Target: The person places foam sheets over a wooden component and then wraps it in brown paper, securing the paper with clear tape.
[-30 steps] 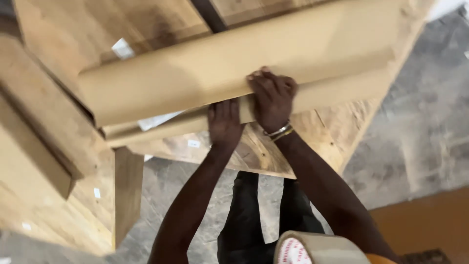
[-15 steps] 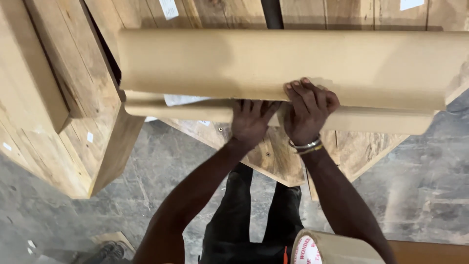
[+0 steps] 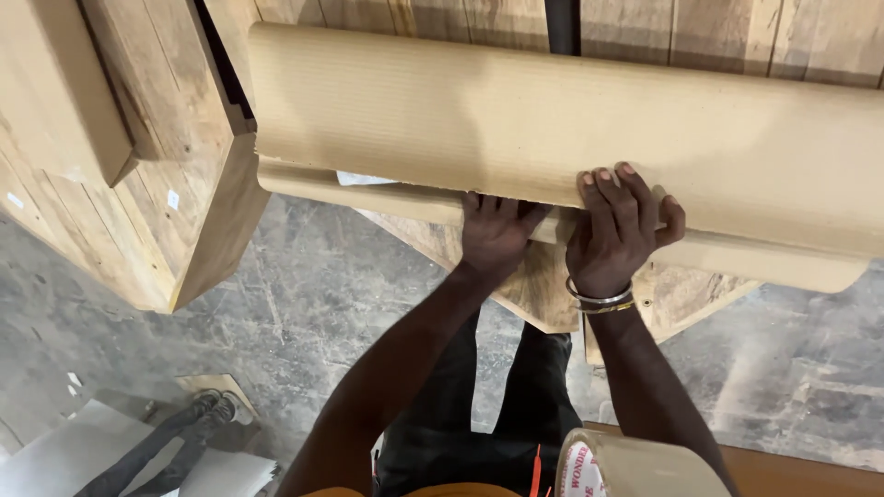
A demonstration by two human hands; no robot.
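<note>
Floor (image 3: 304,304): grey, mottled concrete or stone, with pale scuffs and small white scraps at the left. Furniture: a wooden table (image 3: 543,304) of rough, knotted planks, its tabletop running across the upper frame; a thick wooden leg (image 3: 175,212) stands at left. Lower left, a grey sheet (image 3: 83,451) lies on the floor, possibly metal; the view is partial. Lower right, a brown strip (image 3: 801,469) borders the floor. Light is even and diffuse.

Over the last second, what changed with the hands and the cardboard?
The corrugated cardboard sheet swung from tilted to nearly level in view as the camera shifted. Left hand and right hand kept pressing its folded lower edge; tape roll stayed put.
</note>
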